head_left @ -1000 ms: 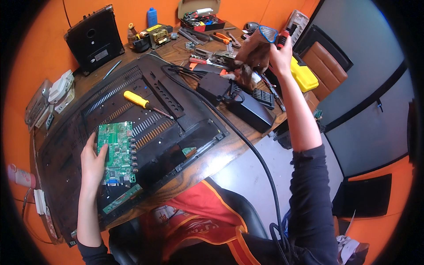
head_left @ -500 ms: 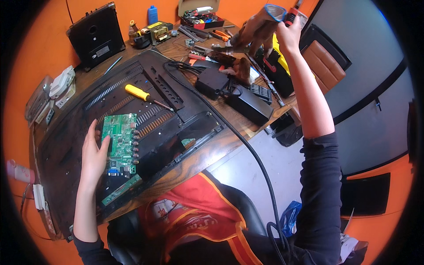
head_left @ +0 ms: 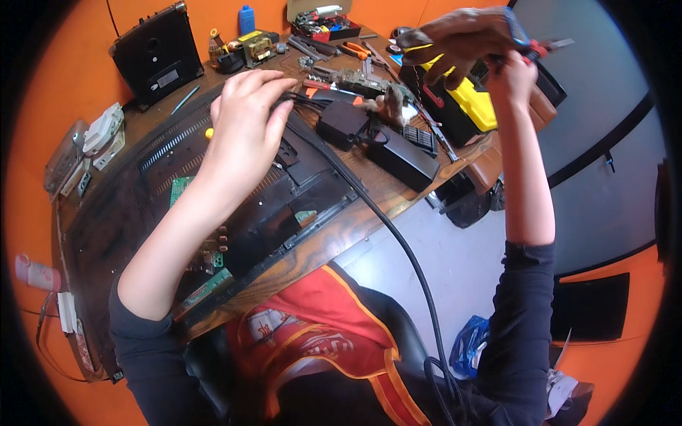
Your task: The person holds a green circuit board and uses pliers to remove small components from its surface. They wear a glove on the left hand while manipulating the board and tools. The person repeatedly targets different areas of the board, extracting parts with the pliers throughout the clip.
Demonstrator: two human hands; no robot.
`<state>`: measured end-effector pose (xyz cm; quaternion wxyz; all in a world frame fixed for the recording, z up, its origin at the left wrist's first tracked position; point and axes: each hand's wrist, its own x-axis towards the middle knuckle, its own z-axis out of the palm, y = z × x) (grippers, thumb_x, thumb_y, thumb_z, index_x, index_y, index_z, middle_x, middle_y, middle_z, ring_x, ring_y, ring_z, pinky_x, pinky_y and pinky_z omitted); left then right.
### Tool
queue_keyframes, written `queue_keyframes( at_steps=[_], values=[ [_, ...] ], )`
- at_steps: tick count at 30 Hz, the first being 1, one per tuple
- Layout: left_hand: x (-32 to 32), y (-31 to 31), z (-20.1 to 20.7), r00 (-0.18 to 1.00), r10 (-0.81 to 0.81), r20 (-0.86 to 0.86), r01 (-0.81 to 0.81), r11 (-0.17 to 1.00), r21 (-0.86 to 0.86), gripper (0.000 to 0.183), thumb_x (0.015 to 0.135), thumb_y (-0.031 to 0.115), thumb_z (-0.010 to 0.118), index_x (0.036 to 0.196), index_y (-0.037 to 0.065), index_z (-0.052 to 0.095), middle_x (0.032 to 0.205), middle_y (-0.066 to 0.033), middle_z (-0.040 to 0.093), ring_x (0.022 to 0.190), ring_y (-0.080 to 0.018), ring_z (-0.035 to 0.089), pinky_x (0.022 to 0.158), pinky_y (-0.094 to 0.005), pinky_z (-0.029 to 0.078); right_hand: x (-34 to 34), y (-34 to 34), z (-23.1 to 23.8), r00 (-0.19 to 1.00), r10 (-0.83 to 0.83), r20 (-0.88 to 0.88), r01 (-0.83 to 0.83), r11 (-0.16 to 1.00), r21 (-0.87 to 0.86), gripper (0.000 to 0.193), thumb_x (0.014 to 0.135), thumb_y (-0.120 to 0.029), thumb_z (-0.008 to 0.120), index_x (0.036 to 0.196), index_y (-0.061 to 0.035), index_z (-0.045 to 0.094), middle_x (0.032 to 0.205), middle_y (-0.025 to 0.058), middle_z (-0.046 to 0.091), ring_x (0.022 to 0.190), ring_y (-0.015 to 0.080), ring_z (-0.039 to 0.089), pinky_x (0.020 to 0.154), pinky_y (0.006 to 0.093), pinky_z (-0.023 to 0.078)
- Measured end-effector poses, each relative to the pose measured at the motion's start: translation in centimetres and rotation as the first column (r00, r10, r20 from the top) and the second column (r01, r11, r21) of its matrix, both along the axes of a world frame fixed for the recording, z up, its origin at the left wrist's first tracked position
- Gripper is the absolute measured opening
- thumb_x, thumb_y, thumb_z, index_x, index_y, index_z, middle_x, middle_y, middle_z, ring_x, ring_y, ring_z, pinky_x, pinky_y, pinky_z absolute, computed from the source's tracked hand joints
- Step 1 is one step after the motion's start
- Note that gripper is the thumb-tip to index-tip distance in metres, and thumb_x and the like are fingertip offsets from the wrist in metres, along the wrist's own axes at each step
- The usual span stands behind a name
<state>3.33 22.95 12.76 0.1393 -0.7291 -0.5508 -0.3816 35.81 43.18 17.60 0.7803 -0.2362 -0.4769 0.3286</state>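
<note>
My left hand [head_left: 249, 117] hovers above the back of a large black panel [head_left: 106, 213], fingers apart and holding nothing. My left forearm covers most of a green circuit board [head_left: 180, 189] lying on the panel. Of the yellow-handled screwdriver [head_left: 209, 133], only the handle's end shows beside my wrist. At the upper right my right hand [head_left: 513, 78] is closed on a soiled work glove [head_left: 462, 34] with a blue cuff. The same hand grips a red-and-black handled tool [head_left: 534, 51] with a metal tip, whose exact kind is unclear. Both are off the table.
Two black power-adapter boxes [head_left: 401, 165] and a thick black cable [head_left: 405, 241] lie along the table's right side. Behind them are loose tools, orange-handled pliers [head_left: 354, 50] and a black-and-yellow toolbox [head_left: 472, 103]. A black speaker-like box [head_left: 158, 57] stands at the back left.
My left hand has left the circuit board and moved up and right across the panel. My right hand has shifted right with the glove and the red-handled tool, which has tipped sideways.
</note>
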Motion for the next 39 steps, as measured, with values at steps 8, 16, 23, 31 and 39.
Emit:
queue_keyframes(
  at_steps=[8,16,23,31,39],
  values=[
    [0.3,-15.8,-3.5,0.843,-0.52,0.135,0.524,0.851,0.006,0.024,0.07,-0.006,0.061,0.091,0.003,0.067,0.085,-0.0082,0.065,0.078,-0.024,0.063,0.069,-0.0344,0.049,11.0,-19.8,-11.8,0.943,-0.317,-0.104,0.291,0.934,-0.209,0.026,0.091,-0.01,0.053,0.116,-0.005,0.051,0.095,0.0076,0.062,0.083,0.0148,0.061,0.078,0.0311,0.049],
    [10.9,-17.3,-17.9,0.67,-0.312,0.673,0.684,0.612,-0.397,0.026,0.087,0.004,0.057,0.113,0.004,0.061,0.101,-0.0116,0.06,0.093,-0.0237,0.062,0.079,-0.0312,0.052,2.5,-30.8,-27.2,0.989,-0.146,-0.013,0.102,0.75,-0.653,0.035,0.083,-0.002,0.06,0.114,-0.0079,0.044,0.084,0.0017,0.054,0.06,0.0072,0.051,0.046,0.0211,0.04],
    [12.4,-17.3,-24.2,0.218,0.49,0.844,0.815,0.385,-0.434,0.034,0.09,0.021,0.063,0.111,-0.003,0.054,0.1,-0.009,0.062,0.089,-0.0123,0.061,0.065,-0.0253,0.053,-3.4,-37.9,-28.9,0.918,0.376,0.122,-0.115,0.55,-0.827,0.034,0.081,0.005,0.062,0.11,-0.0046,0.046,0.097,-0.0005,0.053,0.088,0.0085,0.053,0.082,0.0238,0.044],
    [10.0,-19.9,-25.6,0.519,0.29,0.804,0.503,0.656,-0.562,0.022,0.077,0.001,0.061,0.098,-0.004,0.06,0.083,-0.0163,0.063,0.072,-0.0237,0.063,0.063,-0.0317,0.048,-3.3,-37.6,-27.0,0.566,0.754,0.334,-0.253,0.544,-0.8,0.053,0.07,-0.008,0.08,0.111,-0.0037,0.046,0.1,0.0074,0.058,0.094,0.0169,0.058,0.081,0.0304,0.048],
    [10.7,-21.0,-20.7,0.785,-0.232,0.575,0.413,0.887,-0.207,0.023,0.078,0.001,0.063,0.1,-0.004,0.061,0.093,-0.014,0.061,0.079,-0.0227,0.063,0.069,-0.032,0.053,-4.8,-37.9,-26.0,0.484,0.587,0.649,-0.103,0.774,-0.624,0.032,0.079,0.0,0.064,0.106,-0.0031,0.047,0.09,0.0112,0.057,0.079,0.0211,0.059,0.073,0.0318,0.047]
  ],
)
